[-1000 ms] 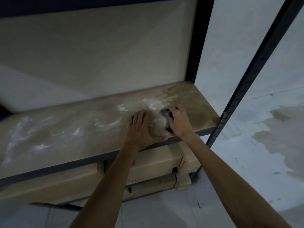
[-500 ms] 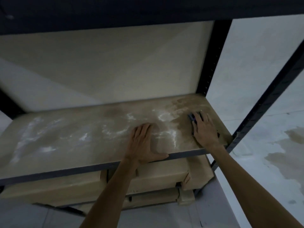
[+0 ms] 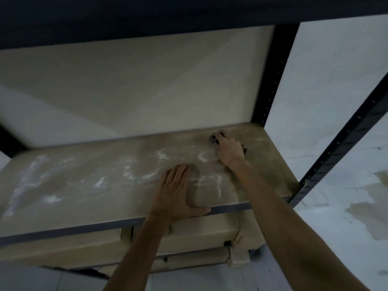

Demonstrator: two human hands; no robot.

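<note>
The right hand lay palm down over a small dark wiping pad, fingers bent over it and gripping it against the dusty beige shelf board; only dark bits of the pad showed past the fingertips and at the hand's outer side. The left hand rested flat and relaxed, holding nothing, nearer the person than the grip, thumb along the board's front edge.

To wipe well, the pad probably needed even downward pressure and overlapping strokes drawn from the back corner toward the white powdery smears lying left of the grip, while the left hand steadied the body.

Just beyond and right of the grip stood the black perforated metal upright, likely to stop a stroke short, and a second black upright stood further right. The dark upper shelf hung well above. Below the grip sat tan cardboard boxes; off right was the stained pale floor.
</note>
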